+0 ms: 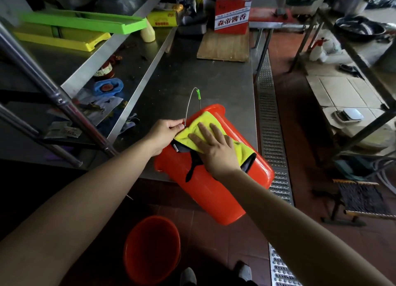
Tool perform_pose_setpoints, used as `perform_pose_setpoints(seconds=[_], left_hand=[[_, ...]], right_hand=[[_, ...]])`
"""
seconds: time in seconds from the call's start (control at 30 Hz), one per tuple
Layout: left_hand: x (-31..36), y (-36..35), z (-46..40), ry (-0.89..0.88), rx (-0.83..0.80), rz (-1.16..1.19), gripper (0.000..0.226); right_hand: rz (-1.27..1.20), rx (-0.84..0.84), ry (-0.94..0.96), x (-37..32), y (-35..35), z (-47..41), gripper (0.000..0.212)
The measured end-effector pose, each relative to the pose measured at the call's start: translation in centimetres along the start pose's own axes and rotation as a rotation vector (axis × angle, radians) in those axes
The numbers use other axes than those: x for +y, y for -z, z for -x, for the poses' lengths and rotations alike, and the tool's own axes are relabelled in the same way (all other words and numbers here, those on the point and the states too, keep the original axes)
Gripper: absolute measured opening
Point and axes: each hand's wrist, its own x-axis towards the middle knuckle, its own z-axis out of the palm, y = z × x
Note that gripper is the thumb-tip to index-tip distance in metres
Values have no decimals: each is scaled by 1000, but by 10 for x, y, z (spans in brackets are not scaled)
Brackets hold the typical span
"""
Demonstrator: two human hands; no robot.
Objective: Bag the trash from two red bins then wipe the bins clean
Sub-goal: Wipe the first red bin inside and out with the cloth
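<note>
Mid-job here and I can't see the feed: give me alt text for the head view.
A red bin lies tipped on its side at the edge of a steel table; the right hand presses a yellow cloth flat on its wall while the left hand pinches the rim by the wire handle. A second red bin stands upright on the floor below.

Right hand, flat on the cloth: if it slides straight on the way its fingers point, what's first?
Probably the left hand, which grips the bin's thin wire handle just past the yellow cloth's edge. The right hand points up-left toward it; depth is unclear.
</note>
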Motion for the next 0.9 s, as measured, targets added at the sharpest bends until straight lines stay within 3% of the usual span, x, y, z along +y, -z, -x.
perform_pose_setpoints(seconds=[0.23, 0.4, 0.63, 0.77, 0.9], left_hand=[[-16, 6, 15, -23, 20, -15, 33], [-22, 12, 23, 0, 13, -63, 35], [-34, 25, 40, -25, 2, -131, 38], [-38, 29, 41, -55, 77, -189, 36], [-39, 29, 47, -52, 93, -144, 33]], right_hand=[[32, 141, 98, 44, -16, 115, 61], [7, 123, 104, 60, -20, 159, 66], [-93, 74, 34, 20, -4, 64, 56], [-101, 4, 23, -4, -1, -6, 52], [-82, 19, 88, 6, -1, 10, 53]])
